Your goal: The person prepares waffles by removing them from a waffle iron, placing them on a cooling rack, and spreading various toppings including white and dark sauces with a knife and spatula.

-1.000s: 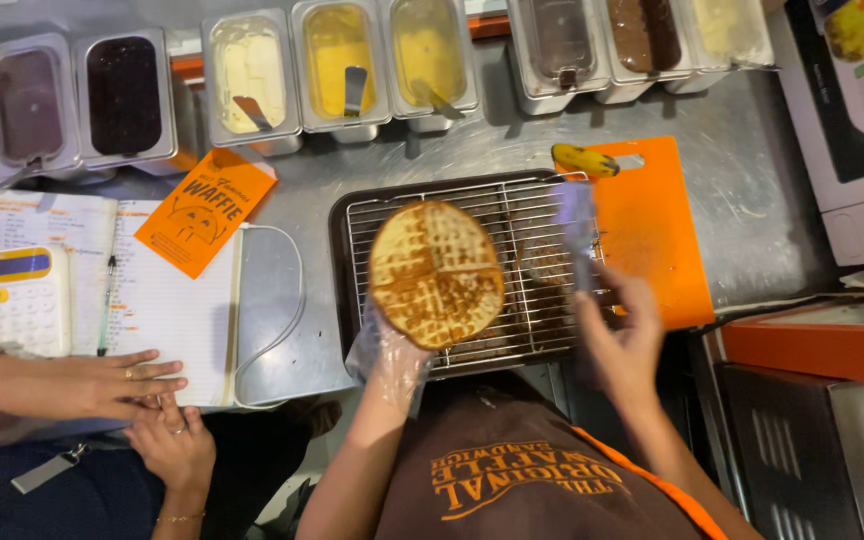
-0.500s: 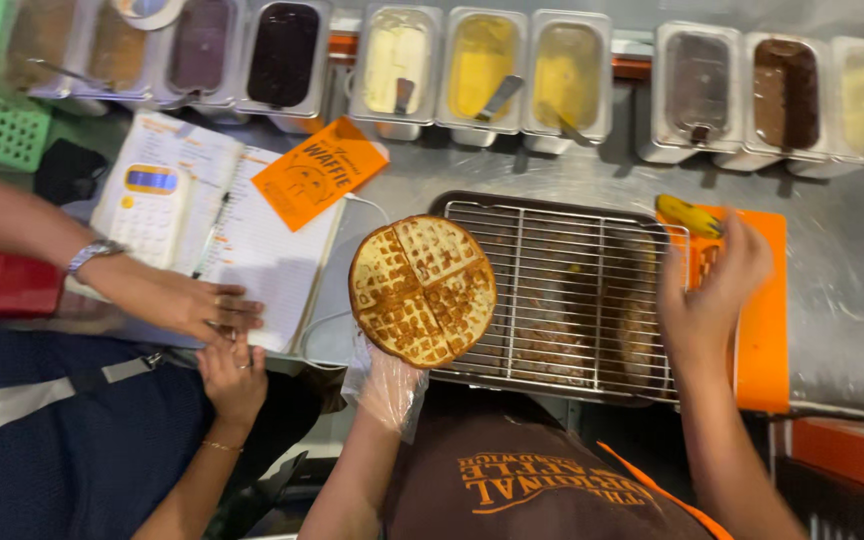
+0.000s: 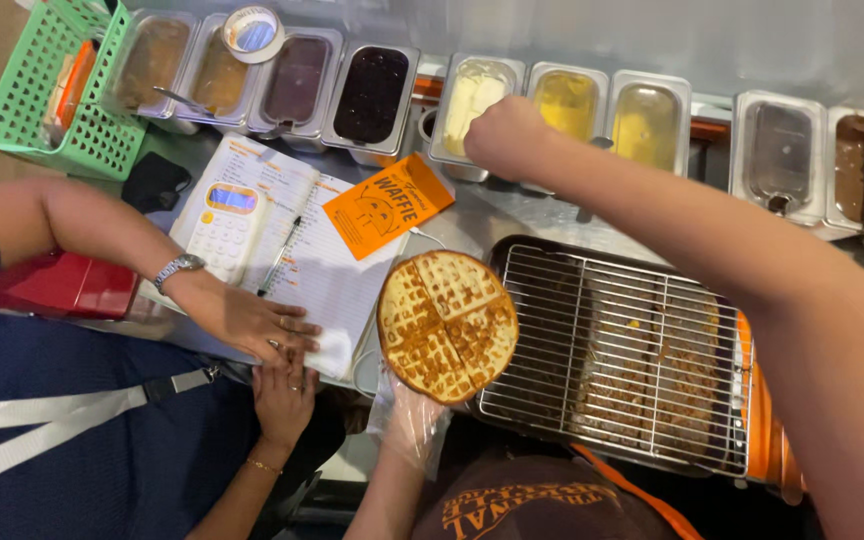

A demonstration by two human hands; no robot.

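A shiny metal counter (image 3: 512, 215) fills the place. A row of metal tubs (image 3: 567, 100) sits along its far edge, with brown, dark, pale and yellow fillings. A green basket (image 3: 47, 95) stands at the far left, with a roll of tape (image 3: 252, 32) near it. A wire rack (image 3: 617, 355) lies on a dark tray. Soft light shines off the metal

A green plastic basket (image 3: 52, 95) sits at the counter's far left corner. An open notebook (image 3: 302, 255) lies beside it, bearing a white calculator (image 3: 222, 225) and a pen (image 3: 279, 255). An orange leaflet (image 3: 387, 205) overlaps the notebook's right edge. A co-worker's hand (image 3: 252, 320) rests on the page.
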